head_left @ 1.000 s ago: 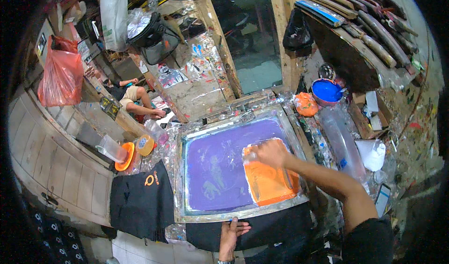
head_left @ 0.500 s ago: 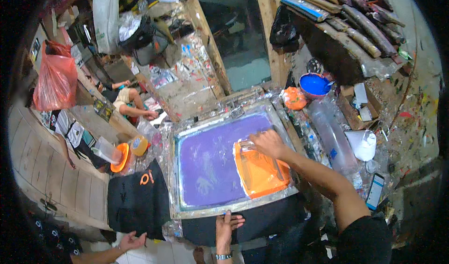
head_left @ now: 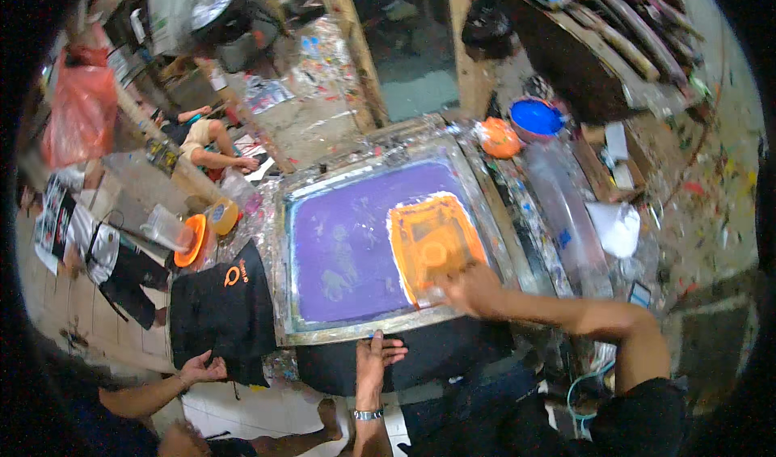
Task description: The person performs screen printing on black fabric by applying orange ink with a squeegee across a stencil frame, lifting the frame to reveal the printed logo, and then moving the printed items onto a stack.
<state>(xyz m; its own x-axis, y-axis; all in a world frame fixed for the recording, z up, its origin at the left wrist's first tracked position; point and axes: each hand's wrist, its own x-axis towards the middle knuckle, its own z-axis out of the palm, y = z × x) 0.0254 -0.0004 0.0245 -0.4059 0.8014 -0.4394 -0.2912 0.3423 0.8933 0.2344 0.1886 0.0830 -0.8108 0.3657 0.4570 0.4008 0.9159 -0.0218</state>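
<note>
The table (head_left: 280, 365) bears a screen (head_left: 347, 214). Extended left fingers (head_left: 393, 350) touch its near edge; blurred right fingers (head_left: 459, 287), grip unclear, overlap orange ink (head_left: 435, 224).

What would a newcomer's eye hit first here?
Probably the bright orange paint patch on the right of the rectangular purple screen, with the person's blurred right hand at its near edge. Next, the round pool of vivid blue paint beyond the screen's far right corner, then the hanging translucent red plastic bag at far left.

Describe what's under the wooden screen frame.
Black fabric shows past the near edge of the wooden screen frame, around the left hand. Whatever lies farther in beneath the frame is covered and can't be seen.
</note>
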